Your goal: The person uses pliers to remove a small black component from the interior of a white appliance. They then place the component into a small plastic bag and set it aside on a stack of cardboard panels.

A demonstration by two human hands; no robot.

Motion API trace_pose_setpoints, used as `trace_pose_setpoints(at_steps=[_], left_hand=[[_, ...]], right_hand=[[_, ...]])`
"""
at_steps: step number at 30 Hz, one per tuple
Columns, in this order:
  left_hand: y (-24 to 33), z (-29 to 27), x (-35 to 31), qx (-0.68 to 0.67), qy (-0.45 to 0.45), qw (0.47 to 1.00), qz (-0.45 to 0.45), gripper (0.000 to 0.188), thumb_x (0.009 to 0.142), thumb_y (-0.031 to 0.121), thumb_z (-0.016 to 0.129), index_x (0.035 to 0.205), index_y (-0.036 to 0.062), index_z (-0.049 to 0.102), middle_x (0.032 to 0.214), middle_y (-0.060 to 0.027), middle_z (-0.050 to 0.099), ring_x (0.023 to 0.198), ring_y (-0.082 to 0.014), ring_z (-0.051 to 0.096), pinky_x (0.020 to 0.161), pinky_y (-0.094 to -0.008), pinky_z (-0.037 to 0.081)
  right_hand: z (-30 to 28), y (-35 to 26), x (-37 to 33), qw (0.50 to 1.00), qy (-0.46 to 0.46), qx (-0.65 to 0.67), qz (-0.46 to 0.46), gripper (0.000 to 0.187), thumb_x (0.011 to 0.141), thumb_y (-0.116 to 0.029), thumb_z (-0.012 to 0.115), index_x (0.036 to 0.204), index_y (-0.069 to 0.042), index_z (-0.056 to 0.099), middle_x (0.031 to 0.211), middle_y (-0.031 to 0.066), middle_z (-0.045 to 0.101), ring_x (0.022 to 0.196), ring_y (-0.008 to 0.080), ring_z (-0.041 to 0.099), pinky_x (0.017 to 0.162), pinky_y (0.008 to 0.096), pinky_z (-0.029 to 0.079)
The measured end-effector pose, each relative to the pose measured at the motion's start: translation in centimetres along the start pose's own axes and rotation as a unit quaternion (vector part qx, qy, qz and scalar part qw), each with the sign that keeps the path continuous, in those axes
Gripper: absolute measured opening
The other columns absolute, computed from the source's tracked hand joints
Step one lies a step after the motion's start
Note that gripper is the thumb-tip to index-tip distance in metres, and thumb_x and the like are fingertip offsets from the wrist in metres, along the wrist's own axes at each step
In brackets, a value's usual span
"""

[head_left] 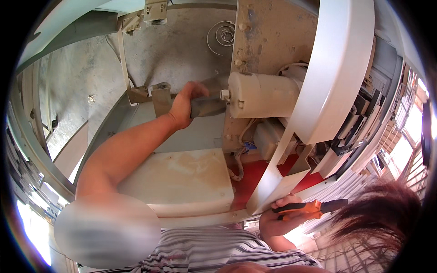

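Observation:
My left hand reaches across the machine, next to a smeared dark grey flat piece. That piece sits by the hex nut on the end of a cream cylindrical motor. The left fingers are bent but blurred, and whether they grip the grey piece is unclear. Lower right, my right hand is closed around pliers with orange and black handles. Their dark jaws point to the right, away from the machine.
A curved white metal guard rises right of the motor. Nearer me lies a dusty cream metal box beside a red panel. Loose cable hangs below the motor. Coiled wire lies on the concrete floor.

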State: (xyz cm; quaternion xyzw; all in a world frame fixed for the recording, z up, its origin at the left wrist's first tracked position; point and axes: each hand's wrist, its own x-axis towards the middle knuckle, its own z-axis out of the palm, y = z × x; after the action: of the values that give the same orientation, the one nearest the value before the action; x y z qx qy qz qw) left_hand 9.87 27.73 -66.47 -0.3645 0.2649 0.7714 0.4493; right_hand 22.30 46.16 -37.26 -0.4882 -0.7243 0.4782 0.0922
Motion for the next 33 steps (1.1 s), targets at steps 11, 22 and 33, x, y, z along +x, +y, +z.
trace_pose_setpoints(at_steps=[11,22,33], left_hand=[[-0.2,-1.2,0.5,-0.071,-0.046,0.995,-0.046,0.036,0.095,0.040,0.045,0.096,0.0087,0.062,0.101,-0.0036,0.060,0.097,-0.0167,0.057,0.087,-0.0323,0.046],[0.7,-4.7,3.0,0.120,-0.152,0.980,-0.051,0.071,0.071,0.002,0.078,0.133,0.0048,0.042,0.118,-0.0041,0.056,0.116,-0.0178,0.054,0.108,-0.0340,0.037],[3.8,1.2,0.6,0.009,-0.019,0.983,-0.184,0.036,0.095,0.046,0.054,0.096,0.0108,0.064,0.097,-0.0026,0.061,0.096,-0.0173,0.059,0.088,-0.0344,0.049]], right_hand=[[-0.3,0.3,0.6,0.988,-0.092,0.124,-0.007,0.069,0.099,-0.064,0.025,0.073,-0.006,0.052,0.062,0.0025,0.046,0.056,0.0117,0.046,0.058,0.0226,0.038],[-0.4,0.8,0.6,0.987,-0.112,0.100,-0.050,0.063,0.101,-0.059,0.024,0.076,-0.007,0.050,0.068,0.0026,0.045,0.059,0.0112,0.042,0.059,0.0234,0.037],[-0.4,1.1,1.4,0.969,-0.174,0.169,-0.054,0.064,0.101,-0.059,0.022,0.073,-0.008,0.049,0.063,0.0037,0.043,0.059,0.0118,0.042,0.059,0.0236,0.036]])
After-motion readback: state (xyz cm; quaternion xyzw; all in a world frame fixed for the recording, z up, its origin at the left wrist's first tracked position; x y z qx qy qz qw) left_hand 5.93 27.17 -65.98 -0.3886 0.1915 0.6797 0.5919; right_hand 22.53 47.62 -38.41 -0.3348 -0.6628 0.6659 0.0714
